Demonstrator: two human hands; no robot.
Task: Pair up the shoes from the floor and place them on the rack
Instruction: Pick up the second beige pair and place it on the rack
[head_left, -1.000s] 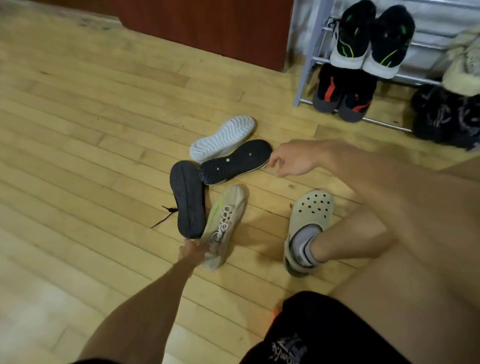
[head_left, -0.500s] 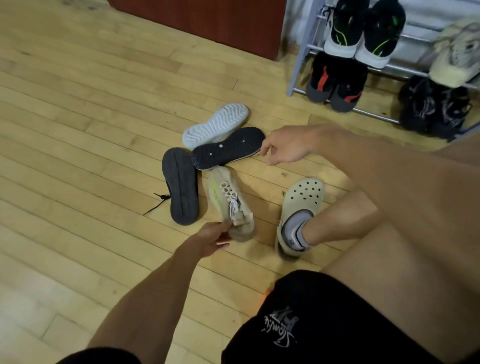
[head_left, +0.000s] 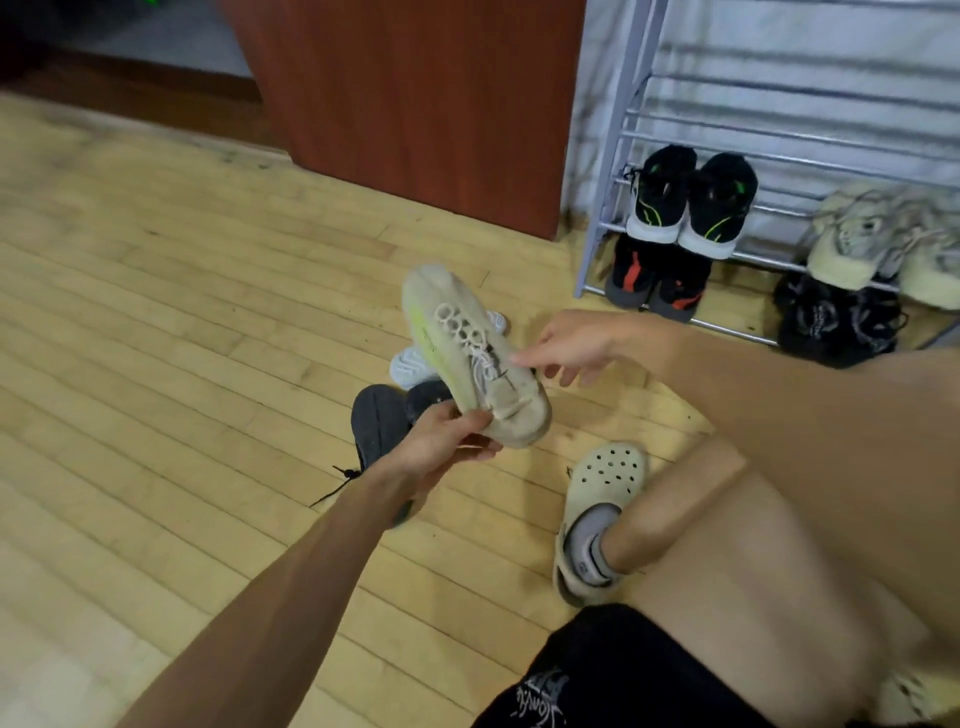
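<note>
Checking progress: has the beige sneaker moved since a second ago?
Yes. The left hand has lifted the beige sneaker off the floor; it now hangs above the black shoe.

Setting: a home, likely an entry or hallway area. Evidence: light wood-plank floor (head_left: 182, 364); metal shoe rack (head_left: 618, 171) against a pale wall, holding paired sneakers (head_left: 691, 202); reddish-brown wooden panel (head_left: 415, 104) beside it; loose shoes (head_left: 379, 421) scattered on the floor.
</note>
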